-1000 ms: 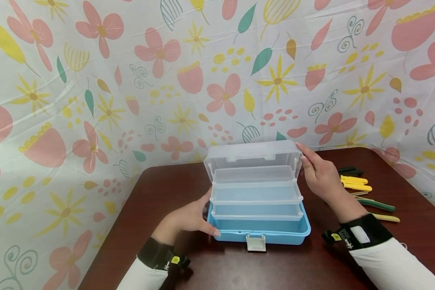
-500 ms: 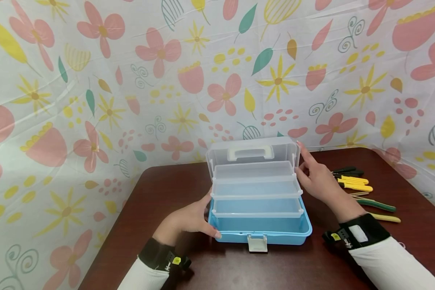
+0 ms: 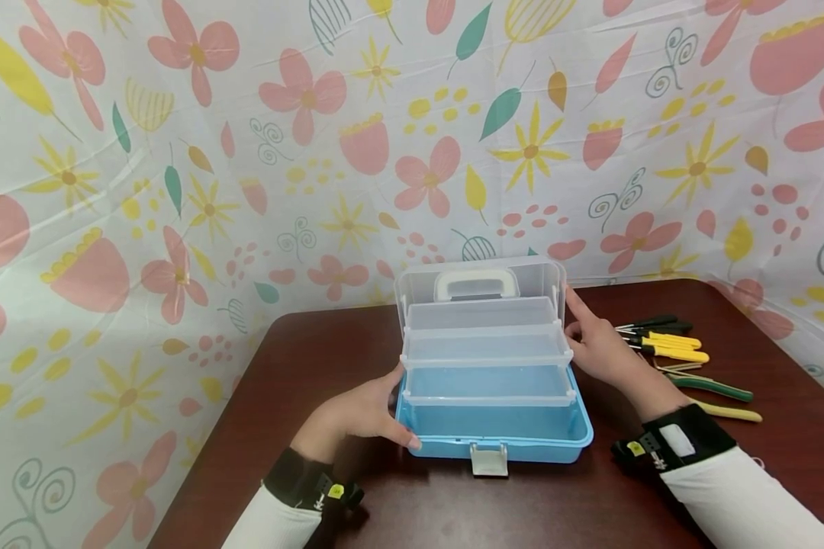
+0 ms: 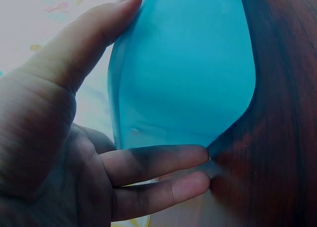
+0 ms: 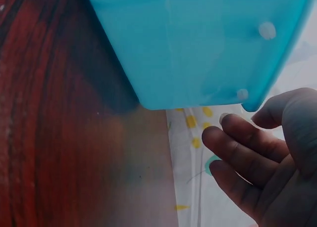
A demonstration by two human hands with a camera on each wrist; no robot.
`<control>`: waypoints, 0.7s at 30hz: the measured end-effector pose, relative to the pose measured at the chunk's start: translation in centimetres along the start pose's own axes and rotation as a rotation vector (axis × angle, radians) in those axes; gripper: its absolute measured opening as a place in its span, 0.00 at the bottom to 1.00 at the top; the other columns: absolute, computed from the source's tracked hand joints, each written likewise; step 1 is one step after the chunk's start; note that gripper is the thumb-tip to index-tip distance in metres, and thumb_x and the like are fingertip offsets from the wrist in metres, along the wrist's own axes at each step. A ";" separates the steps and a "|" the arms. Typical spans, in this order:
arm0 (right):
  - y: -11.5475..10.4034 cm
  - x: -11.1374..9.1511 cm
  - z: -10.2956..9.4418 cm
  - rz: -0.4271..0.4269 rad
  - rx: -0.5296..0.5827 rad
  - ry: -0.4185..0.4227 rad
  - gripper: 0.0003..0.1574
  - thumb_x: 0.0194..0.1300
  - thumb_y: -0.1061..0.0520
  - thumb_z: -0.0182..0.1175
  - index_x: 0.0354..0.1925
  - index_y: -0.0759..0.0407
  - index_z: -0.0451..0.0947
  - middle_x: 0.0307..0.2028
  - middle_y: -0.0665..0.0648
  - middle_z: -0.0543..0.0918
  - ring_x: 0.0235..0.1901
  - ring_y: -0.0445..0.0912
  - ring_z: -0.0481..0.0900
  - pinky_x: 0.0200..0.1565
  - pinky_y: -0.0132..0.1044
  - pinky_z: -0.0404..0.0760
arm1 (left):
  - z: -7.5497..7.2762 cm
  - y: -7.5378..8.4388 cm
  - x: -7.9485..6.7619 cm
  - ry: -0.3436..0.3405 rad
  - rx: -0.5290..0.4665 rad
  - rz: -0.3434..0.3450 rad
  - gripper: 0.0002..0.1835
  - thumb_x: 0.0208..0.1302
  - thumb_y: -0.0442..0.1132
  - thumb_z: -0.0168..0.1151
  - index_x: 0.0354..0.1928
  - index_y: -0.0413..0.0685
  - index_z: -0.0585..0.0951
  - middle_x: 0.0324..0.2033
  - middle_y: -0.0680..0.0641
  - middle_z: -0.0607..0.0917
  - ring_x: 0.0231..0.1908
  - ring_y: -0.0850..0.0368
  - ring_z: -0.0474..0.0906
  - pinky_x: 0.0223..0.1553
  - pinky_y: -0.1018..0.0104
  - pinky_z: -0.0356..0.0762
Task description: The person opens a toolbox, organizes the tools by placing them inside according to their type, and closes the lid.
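A toolbox with a light blue base (image 3: 494, 450) stands with its translucent lid (image 3: 481, 268) swung up and back. Translucent trays (image 3: 486, 347) fan out in steps above the base, and a white handle (image 3: 477, 284) shows through the lid. My left hand (image 3: 360, 412) grips the left end of the base, thumb on the front corner and fingers along the side toward the back. My right hand (image 3: 607, 351) is at the right rear, its index finger extended against the lid's right edge. In the right wrist view its other fingers (image 5: 247, 155) are loosely bent beside the base's back corner.
Several hand tools lie on the dark brown table (image 3: 316, 358) to the right: black handles (image 3: 659, 324), yellow handles (image 3: 676, 349), a green handle (image 3: 717, 389) and a pale yellow handle (image 3: 731, 412). A floral cloth (image 3: 419, 152) hangs behind the table.
The lid has swung further back, bringing its handle into view, and the trays have spread a little. My right hand has followed the lid slightly. The left hand has stayed on the base.
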State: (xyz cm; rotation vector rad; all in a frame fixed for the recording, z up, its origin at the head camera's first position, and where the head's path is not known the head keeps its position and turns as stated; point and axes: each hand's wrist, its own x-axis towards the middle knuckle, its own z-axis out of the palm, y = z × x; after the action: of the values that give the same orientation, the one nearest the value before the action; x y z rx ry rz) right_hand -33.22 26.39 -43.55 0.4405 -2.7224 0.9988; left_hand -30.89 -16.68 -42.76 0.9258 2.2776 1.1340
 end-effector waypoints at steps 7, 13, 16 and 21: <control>0.1 0.0 0.4 -0.013 0.002 0.023 0.57 0.77 0.53 0.57 0.83 0.39 0.27 0.50 0.73 0.85 0.40 0.58 0.86 0.40 0.54 0.86 | 0.0 0.4 -0.2 -0.002 0.020 -0.076 0.67 0.44 0.56 0.84 0.79 0.76 0.46 0.68 0.57 0.70 0.61 0.56 0.76 0.59 0.61 0.81; 0.1 0.0 0.4 0.002 0.047 0.005 0.58 0.76 0.52 0.58 0.83 0.39 0.28 0.49 0.72 0.86 0.40 0.58 0.85 0.38 0.48 0.84 | 0.1 0.9 -0.3 -0.019 0.013 -0.123 0.68 0.42 0.57 0.85 0.78 0.78 0.45 0.67 0.56 0.72 0.61 0.54 0.77 0.58 0.60 0.81; 0.3 0.1 0.4 0.009 0.067 -0.013 0.59 0.75 0.51 0.59 0.83 0.39 0.29 0.47 0.70 0.86 0.39 0.54 0.85 0.36 0.43 0.81 | 0.1 1.1 -0.4 -0.022 0.027 -0.137 0.70 0.42 0.57 0.86 0.79 0.79 0.43 0.66 0.54 0.72 0.60 0.54 0.77 0.57 0.59 0.81; 0.5 0.2 0.3 0.018 0.103 -0.048 0.57 0.76 0.50 0.58 0.83 0.38 0.30 0.52 0.70 0.84 0.45 0.57 0.86 0.39 0.47 0.86 | 0.1 1.5 -0.6 -0.013 0.085 -0.150 0.73 0.39 0.60 0.86 0.79 0.82 0.40 0.67 0.55 0.72 0.59 0.56 0.76 0.57 0.59 0.81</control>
State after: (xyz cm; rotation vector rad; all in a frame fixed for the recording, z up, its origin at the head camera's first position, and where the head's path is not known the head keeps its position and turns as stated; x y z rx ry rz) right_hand -33.57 26.52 -44.04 0.4635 -2.7307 1.1520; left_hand -29.88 -16.41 -41.56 0.7754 2.3567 0.9722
